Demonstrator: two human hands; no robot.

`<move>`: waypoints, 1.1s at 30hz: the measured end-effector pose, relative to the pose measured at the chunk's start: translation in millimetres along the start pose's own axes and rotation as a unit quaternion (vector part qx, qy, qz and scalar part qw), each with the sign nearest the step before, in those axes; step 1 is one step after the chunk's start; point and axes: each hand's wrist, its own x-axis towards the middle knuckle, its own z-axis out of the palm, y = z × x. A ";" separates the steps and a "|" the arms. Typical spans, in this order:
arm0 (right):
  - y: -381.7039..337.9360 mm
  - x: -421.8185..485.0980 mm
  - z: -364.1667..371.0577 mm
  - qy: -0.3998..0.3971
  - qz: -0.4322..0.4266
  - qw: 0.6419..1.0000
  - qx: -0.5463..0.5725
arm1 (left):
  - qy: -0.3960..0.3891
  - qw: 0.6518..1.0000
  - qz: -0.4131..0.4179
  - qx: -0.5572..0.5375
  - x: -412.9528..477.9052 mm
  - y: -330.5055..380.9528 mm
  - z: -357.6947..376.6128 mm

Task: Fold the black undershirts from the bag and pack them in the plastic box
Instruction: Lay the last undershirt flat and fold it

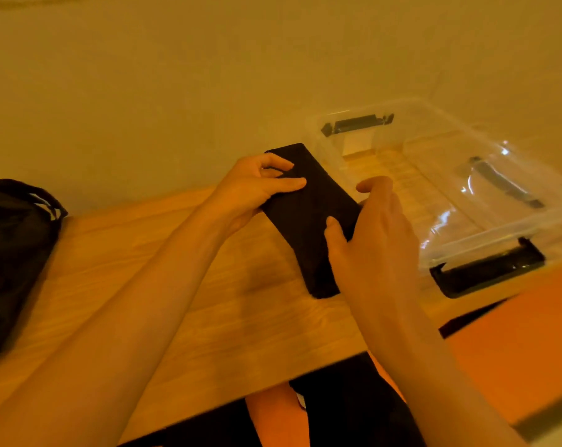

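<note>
Left hand [257,188]: grips the far part of the folded black undershirt [308,214] along its left edge, thumb laid flat across the top of the cloth, index finger curled above it.
Right hand [373,233]: holds the undershirt's right edge nearer the person, thumb pressed on the top face, the other fingers curled round the side and hidden behind the cloth.
Undershirt: folded into a long narrow strip held between both hands, lying slantwise over the table [208,301], its far end just beside the left corner of the plastic box [466,250]; a soft shadow falls on the wood beside its near end. Whether the near end touches the table cannot be told.
Plastic box: clear, lid off, standing on the right part of the table; the wood grain shows through its walls.
Latches: one black latch [489,269] on the near short side, another [357,123] on the far side.
Bag [12,253]: black, slumped at the table's left edge, well apart from the box, its straps showing at the top.
Table: light wood, set against a plain wall [208,75].
</note>
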 end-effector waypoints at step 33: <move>32.7 15.2 35.0 -0.167 -0.183 0.907 -0.339 | 0.075 0.997 0.037 0.003 -57.5 -88.1 32.5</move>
